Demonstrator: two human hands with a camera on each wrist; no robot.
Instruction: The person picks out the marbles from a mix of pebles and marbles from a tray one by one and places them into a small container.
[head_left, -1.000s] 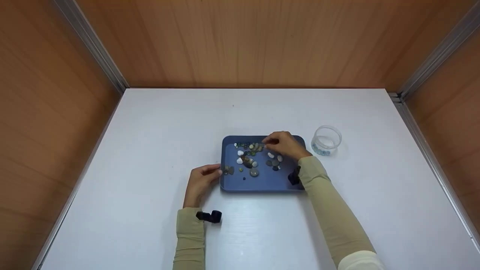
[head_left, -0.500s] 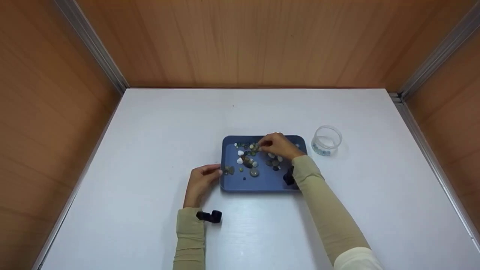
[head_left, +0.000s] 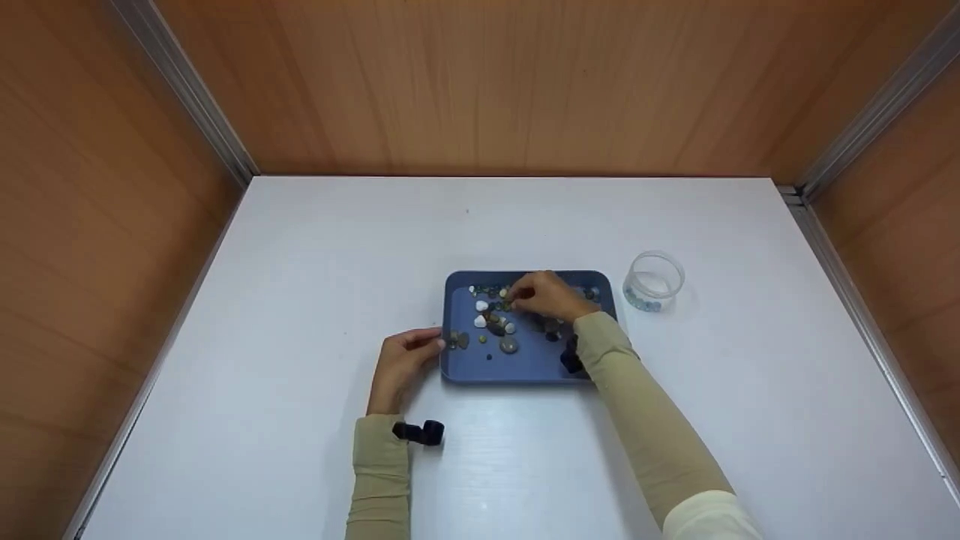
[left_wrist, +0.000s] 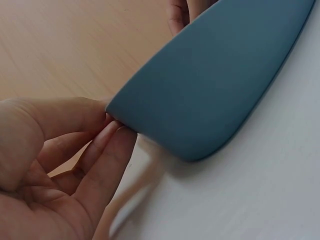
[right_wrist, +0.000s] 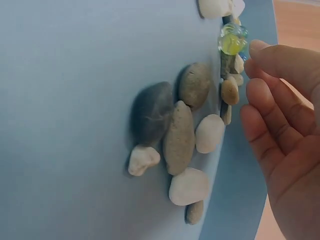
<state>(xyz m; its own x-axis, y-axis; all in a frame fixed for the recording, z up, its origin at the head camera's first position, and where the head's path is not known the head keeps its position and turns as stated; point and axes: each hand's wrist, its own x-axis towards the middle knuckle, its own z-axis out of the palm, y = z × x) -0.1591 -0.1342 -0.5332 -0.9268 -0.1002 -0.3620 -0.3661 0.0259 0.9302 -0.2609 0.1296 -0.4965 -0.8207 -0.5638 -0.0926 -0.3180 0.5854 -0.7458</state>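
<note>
A blue rectangular tray (head_left: 537, 367) on the white table bears pebbles and glass marbles. At its left side my left hand (head_left: 405, 361) pinches the rim, thumb above and fingertips at the underside, as the left wrist view shows. My right hand (head_left: 551, 295) is over the back half of the tray, its fingertips right by a yellow-green glass marble (right_wrist: 232, 44). In the right wrist view its thumb and fingers are slightly bent, with nothing seen between them. Nearer the wrist camera lie a dark grey pebble (right_wrist: 152, 113) and a white pebble (right_wrist: 189, 186).
A clear round tub (head_left: 654, 276) with several light-blue glass marbles (head_left: 642, 303) stands right of the tray. White stones (head_left: 481, 321) and a large grey pebble (head_left: 508, 344) lie in the tray's left half. Wooden panels (head_left: 510, 90) enclose the white table (head_left: 300, 262).
My right hand has moved left across the back of the tray, uncovering small stones at the back right corner. The left hand has stayed at the tray's rim.
</note>
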